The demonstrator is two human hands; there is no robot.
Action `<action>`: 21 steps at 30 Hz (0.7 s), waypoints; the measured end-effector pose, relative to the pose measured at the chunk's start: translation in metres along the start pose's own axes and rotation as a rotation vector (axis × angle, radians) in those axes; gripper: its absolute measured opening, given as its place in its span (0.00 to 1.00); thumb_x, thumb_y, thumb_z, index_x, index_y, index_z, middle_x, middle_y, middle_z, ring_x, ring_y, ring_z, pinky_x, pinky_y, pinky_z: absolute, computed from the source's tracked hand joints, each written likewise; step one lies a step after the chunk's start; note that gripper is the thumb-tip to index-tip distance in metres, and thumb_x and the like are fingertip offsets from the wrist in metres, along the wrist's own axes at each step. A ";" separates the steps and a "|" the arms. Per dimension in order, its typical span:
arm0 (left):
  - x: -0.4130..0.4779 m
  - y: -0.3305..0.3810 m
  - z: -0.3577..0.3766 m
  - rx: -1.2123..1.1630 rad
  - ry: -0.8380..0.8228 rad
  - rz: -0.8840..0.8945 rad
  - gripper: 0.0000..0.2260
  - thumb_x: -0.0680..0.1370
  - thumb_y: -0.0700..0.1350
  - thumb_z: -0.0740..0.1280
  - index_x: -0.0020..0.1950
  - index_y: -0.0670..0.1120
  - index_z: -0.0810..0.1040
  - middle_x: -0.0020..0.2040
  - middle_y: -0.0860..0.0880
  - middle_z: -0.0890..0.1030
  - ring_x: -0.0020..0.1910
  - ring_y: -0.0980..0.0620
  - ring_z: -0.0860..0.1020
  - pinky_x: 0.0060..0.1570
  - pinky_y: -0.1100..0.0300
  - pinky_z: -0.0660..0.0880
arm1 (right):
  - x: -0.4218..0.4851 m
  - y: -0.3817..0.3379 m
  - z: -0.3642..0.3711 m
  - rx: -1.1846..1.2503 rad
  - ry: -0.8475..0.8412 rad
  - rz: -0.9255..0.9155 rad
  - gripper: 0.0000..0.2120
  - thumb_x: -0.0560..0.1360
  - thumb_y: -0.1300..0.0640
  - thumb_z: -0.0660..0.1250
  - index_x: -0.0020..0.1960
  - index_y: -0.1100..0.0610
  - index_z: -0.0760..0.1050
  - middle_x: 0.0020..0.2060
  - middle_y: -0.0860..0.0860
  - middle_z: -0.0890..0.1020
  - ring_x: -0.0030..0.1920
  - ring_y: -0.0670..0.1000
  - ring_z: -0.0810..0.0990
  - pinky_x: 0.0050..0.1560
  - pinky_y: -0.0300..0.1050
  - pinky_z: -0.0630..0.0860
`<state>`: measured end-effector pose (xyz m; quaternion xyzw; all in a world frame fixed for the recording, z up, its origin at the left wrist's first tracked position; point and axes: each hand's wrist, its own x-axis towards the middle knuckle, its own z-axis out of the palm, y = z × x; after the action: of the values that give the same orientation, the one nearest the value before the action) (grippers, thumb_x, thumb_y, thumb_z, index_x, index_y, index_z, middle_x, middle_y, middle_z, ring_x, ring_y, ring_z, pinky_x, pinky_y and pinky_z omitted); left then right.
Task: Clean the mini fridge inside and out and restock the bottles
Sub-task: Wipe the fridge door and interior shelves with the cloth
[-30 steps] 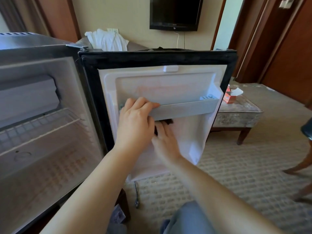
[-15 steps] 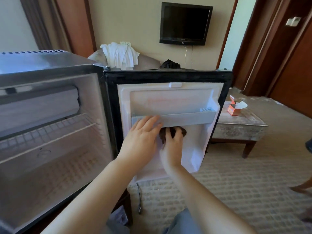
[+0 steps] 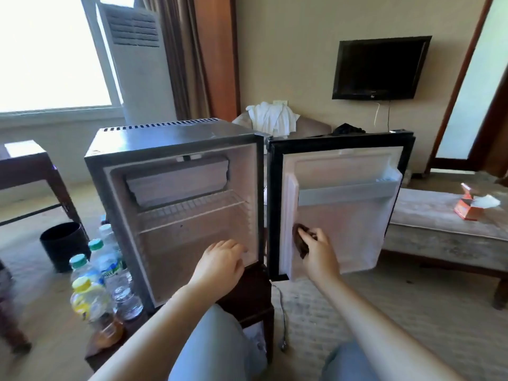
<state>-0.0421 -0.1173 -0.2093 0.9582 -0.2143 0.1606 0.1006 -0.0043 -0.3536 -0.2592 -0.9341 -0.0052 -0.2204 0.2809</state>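
Brown cloth (image 3: 301, 240) bunched in right hand (image 3: 319, 251), fingers curled round it, pressed on white door liner (image 3: 351, 229) low left, under door shelf (image 3: 346, 192). Left hand (image 3: 222, 259) loose, holds nothing, at mini fridge (image 3: 176, 149) near-right edge. Step: wiping inner door; next prob. sweep right w/ firm pressure. Fridge open, no stock inside; bottles (image 3: 93, 273) wait outside, near left.

Open mini fridge (image 3: 176, 141) stands with bottles (image 3: 96, 273) clustered just beside
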 end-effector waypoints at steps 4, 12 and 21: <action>-0.015 0.007 -0.023 -0.002 0.035 -0.018 0.16 0.78 0.44 0.58 0.65 0.50 0.74 0.61 0.53 0.76 0.62 0.51 0.72 0.60 0.59 0.65 | -0.018 -0.031 -0.028 0.064 0.008 -0.115 0.28 0.73 0.72 0.61 0.70 0.55 0.71 0.60 0.53 0.71 0.59 0.53 0.71 0.53 0.40 0.69; -0.035 -0.002 -0.082 0.011 0.122 -0.116 0.16 0.75 0.45 0.59 0.62 0.48 0.77 0.60 0.50 0.78 0.60 0.48 0.75 0.58 0.55 0.71 | -0.017 -0.095 -0.066 0.113 0.062 -0.231 0.26 0.73 0.70 0.61 0.70 0.56 0.71 0.59 0.54 0.72 0.56 0.56 0.74 0.47 0.39 0.68; -0.016 -0.054 -0.135 0.056 0.224 -0.246 0.14 0.78 0.45 0.62 0.63 0.49 0.77 0.63 0.50 0.76 0.64 0.48 0.72 0.62 0.52 0.70 | 0.020 -0.126 -0.058 0.157 0.067 -0.267 0.28 0.73 0.64 0.64 0.72 0.54 0.68 0.56 0.51 0.71 0.54 0.55 0.75 0.49 0.47 0.75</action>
<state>-0.0678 -0.0282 -0.0960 0.9557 -0.0783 0.2590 0.1159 -0.0272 -0.2800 -0.1419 -0.8924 -0.1372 -0.2856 0.3214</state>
